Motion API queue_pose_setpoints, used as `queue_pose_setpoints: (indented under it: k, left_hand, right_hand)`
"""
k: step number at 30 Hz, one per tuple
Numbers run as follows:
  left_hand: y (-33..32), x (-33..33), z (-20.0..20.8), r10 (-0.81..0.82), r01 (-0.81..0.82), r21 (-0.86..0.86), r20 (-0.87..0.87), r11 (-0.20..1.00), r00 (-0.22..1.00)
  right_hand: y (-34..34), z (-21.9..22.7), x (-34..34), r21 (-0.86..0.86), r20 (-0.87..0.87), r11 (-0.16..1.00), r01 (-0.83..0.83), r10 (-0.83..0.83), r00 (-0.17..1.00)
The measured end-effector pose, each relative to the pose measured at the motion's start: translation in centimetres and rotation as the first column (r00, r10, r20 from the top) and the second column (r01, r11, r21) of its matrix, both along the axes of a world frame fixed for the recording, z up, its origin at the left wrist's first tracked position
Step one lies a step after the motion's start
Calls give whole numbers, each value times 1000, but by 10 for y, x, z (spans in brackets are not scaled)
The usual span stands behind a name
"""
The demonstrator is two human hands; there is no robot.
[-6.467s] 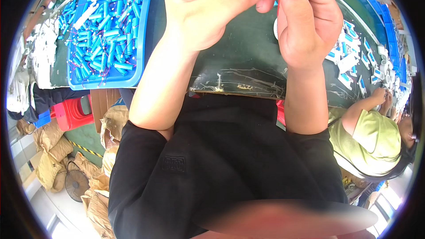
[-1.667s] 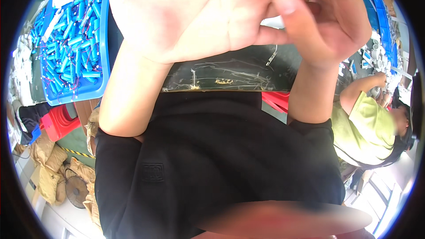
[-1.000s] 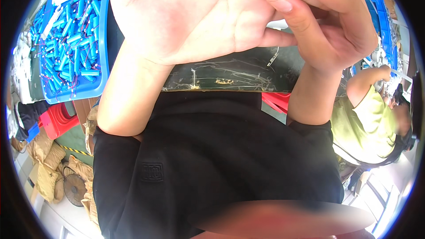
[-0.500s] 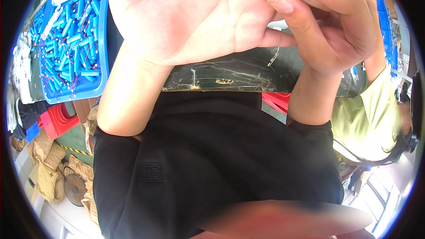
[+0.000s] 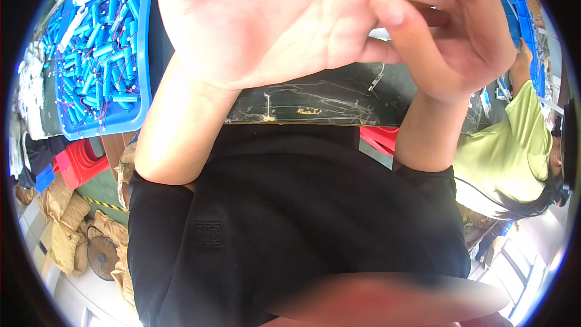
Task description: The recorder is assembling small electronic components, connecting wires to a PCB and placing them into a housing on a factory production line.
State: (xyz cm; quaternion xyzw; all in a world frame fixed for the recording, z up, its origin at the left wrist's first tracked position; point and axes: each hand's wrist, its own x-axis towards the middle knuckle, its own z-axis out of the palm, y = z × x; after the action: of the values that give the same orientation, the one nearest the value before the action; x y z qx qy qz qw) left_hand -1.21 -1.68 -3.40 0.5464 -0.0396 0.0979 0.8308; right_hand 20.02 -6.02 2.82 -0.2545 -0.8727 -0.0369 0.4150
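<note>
While a co-worker's arm [image 5: 520, 71] stretches farther than a second ago, hands [image 5: 266, 30] together, any grip unclear.

We see a narrow pale strip [image 5: 376, 80] lying slantwise on the dark table [image 5: 327, 92], its thin upper end reaching up toward our hands. Above it, a white piece [image 5: 381, 33] shows through the gap between left hand [image 5: 272, 27] and right hand [image 5: 451, 39], mostly hidden; we cannot tell whether it is held.
</note>
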Motion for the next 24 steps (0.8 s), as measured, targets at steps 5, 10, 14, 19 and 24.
queue_pose_setpoints:
  k: [5,10,14,19,24]
  left_hand:
    - [-3,6,2,3,-2,42,-35,999,999]
    - [-2,2,5,8,-2,102,-63,995,998]
    - [1,-3,7,14,-1,153,-87,988,996]
    - [1,-3,10,17,8,200,-123,980,992]
    - [4,-3,13,16,24,247,-159,969,987]
  right_hand:
    - [-7,0,-19,-7,18,990,141,-141,990]
    - [-10,11,-22,7,75,986,168,-169,983]
    - [-17,23,-28,-108,134,960,258,-243,961]
    - [-18,27,-24,-173,157,947,270,-244,957]
    - [-10,-2,-15,-50,9,990,129,-129,992]
